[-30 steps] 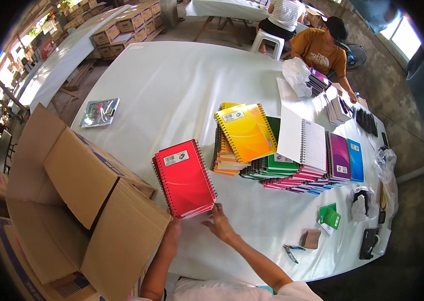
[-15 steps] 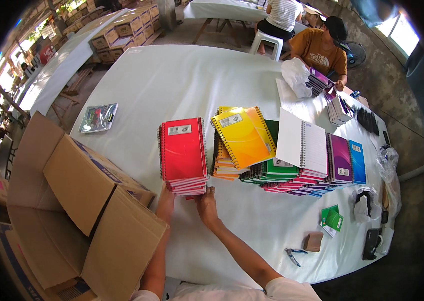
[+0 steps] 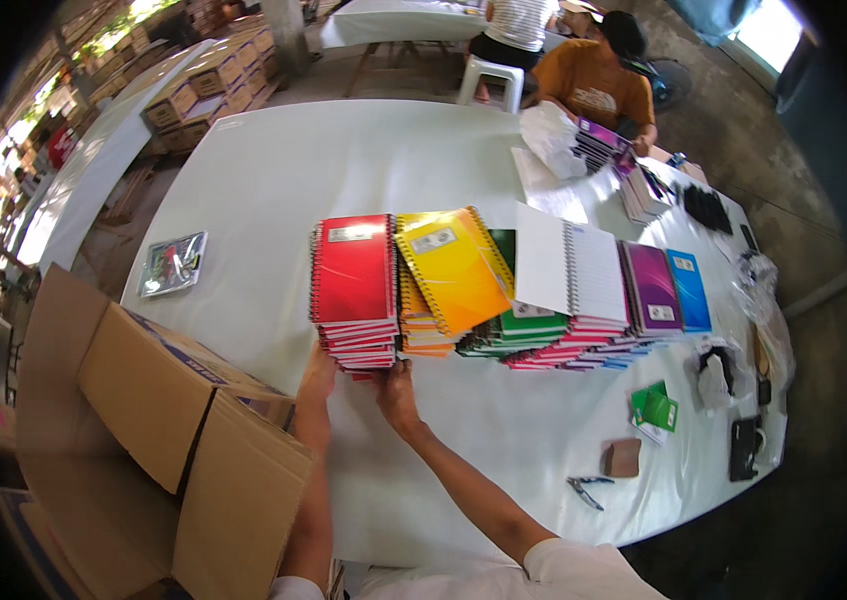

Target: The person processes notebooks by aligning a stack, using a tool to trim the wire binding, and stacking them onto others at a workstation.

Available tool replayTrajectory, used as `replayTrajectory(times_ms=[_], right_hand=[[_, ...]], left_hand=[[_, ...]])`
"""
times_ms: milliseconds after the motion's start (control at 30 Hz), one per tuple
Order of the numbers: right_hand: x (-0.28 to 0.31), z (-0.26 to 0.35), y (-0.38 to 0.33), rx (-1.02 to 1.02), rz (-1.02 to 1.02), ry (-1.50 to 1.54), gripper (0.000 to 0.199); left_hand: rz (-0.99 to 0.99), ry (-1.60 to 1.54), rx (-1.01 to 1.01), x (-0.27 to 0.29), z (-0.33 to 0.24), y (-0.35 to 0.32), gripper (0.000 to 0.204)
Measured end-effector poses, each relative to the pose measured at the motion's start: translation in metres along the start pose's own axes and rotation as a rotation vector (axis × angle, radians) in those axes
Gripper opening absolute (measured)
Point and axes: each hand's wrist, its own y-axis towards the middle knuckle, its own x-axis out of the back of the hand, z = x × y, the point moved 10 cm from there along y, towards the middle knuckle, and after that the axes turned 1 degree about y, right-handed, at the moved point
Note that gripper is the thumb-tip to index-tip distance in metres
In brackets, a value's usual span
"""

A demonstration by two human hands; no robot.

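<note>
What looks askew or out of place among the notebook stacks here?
The yellow notebook lies tilted across its stack, corners overhanging, while the red stack under both hands sits square. A white notebook also lies loose atop the row.

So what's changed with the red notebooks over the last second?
The stack of red notebooks has been slid away from the person, from near the cardboard box up against the yellow notebooks, and squared up. Both hands, the left hand and the right hand, are still on its near edge. The other notebook rows, the box and the table stayed put.
</note>
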Motion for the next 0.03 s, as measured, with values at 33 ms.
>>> replayTrajectory(times_ms=[33], right_hand=[[-0.0041, -0.0066, -0.0023, 0.027, 0.02, -0.015, 0.042]], left_hand=[[0.026, 0.006, 0.005, -0.0112, 0.0015, 0.0025, 0.049]])
